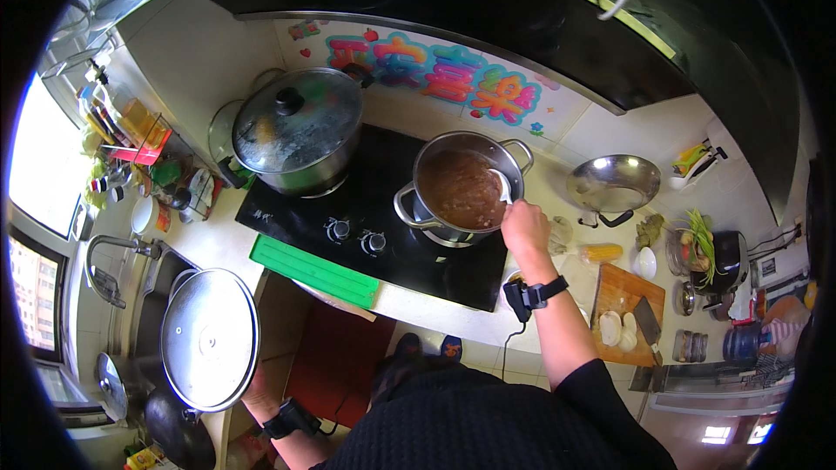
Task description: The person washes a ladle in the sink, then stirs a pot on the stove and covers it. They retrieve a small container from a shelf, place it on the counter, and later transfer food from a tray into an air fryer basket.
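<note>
My right hand [524, 228] grips the handle of a white ladle [503, 184], whose head rests in brown, lumpy soup [460, 186] near the right side of a two-handled steel pot [406, 205]. This pot stands on the right of the black gas cooktop [392, 267]. On the left burner is a large steel pot [304, 177] covered by a glass lid [294, 124] with a black knob. At lower left, my left hand [258, 388] is partly hidden behind a round, bright pot lid [210, 339] and appears to hold it by the edge; its fingers are hidden.
A green tray [313, 271] lies along the cooktop's front edge. To the right are a steel wok [614, 189], corn [601, 252], and a wooden board [627, 287] with white slices and a cleaver [646, 323]. The sink faucet [108, 267] and a condiment rack [153, 153] are at left; a range hood overhangs above.
</note>
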`<act>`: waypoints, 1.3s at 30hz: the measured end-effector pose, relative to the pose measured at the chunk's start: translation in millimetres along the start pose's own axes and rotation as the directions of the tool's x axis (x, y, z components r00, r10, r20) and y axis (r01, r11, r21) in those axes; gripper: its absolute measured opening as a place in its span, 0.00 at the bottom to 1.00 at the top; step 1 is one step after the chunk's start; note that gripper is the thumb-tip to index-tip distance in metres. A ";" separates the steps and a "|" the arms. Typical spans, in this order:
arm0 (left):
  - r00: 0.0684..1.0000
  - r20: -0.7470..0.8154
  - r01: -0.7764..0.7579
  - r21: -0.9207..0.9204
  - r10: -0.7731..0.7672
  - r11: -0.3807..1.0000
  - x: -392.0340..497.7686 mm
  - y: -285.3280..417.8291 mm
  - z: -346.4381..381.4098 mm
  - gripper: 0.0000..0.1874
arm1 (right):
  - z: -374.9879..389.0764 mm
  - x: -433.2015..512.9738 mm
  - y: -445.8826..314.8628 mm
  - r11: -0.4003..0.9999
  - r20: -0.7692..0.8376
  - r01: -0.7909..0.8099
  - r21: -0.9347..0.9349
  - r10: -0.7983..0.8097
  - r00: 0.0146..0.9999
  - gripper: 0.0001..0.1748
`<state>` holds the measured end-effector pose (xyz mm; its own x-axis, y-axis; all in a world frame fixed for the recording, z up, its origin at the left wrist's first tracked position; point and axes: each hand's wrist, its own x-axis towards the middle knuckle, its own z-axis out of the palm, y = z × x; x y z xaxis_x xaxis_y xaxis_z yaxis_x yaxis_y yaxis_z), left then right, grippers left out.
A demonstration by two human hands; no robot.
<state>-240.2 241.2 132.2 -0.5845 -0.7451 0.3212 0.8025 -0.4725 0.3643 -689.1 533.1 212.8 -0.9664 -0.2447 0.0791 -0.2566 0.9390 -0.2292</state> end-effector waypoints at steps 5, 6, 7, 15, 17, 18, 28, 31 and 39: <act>0.994 -0.108 -0.014 0.043 0.018 0.999 -4.8 -1.6 -3.3 0.28 | -11.7 -4.7 -0.3 0.999 0.146 0.024 0.039 -0.029 0.989 0.16; 0.992 -0.126 -0.011 0.044 0.016 0.999 -4.6 -3.0 -2.8 0.28 | -12.8 -6.3 0.0 0.993 0.177 0.031 0.111 -0.051 0.983 0.17; 0.990 -0.143 -0.010 0.045 0.016 0.999 -4.5 -4.3 -2.0 0.28 | -13.2 -6.5 -1.0 0.980 0.222 0.006 0.201 -0.052 0.974 0.16; 0.982 -0.190 0.012 0.056 -0.001 0.998 -3.3 -14.9 1.3 0.29 | -9.2 0.4 -21.9 0.948 0.169 0.050 0.313 -0.107 0.980 0.14; 0.981 -0.196 0.021 0.056 -0.009 0.998 -3.0 -17.2 1.6 0.29 | -3.6 7.5 -27.1 0.958 0.010 0.224 0.178 -0.229 0.973 0.13; 0.980 -0.198 0.025 0.059 -0.012 0.998 -2.7 -18.2 1.8 0.29 | -1.6 13.2 -27.8 0.960 0.015 0.257 0.109 -0.260 0.966 0.12; 0.975 -0.223 0.033 0.064 -0.019 0.997 2.4 -24.3 9.4 0.31 | 5.2 42.4 1.6 0.730 -0.083 0.529 -0.433 -0.617 0.783 0.08; 0.971 -0.239 0.027 0.059 -0.012 0.998 6.8 -27.8 12.3 0.31 | -10.4 25.9 12.0 0.808 0.015 0.482 -0.339 -0.508 0.861 0.09; 0.957 -0.286 -0.015 0.088 0.039 0.996 23.5 -41.8 2.9 0.33 | -51.1 12.2 7.2 0.972 0.382 0.236 -0.004 -0.216 0.898 0.14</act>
<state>-287.8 244.8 127.0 -0.4939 -0.8665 0.0717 0.7973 -0.4185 0.4349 -701.9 549.3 261.7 -0.8197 -0.5154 -0.2500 -0.4769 0.8558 -0.2007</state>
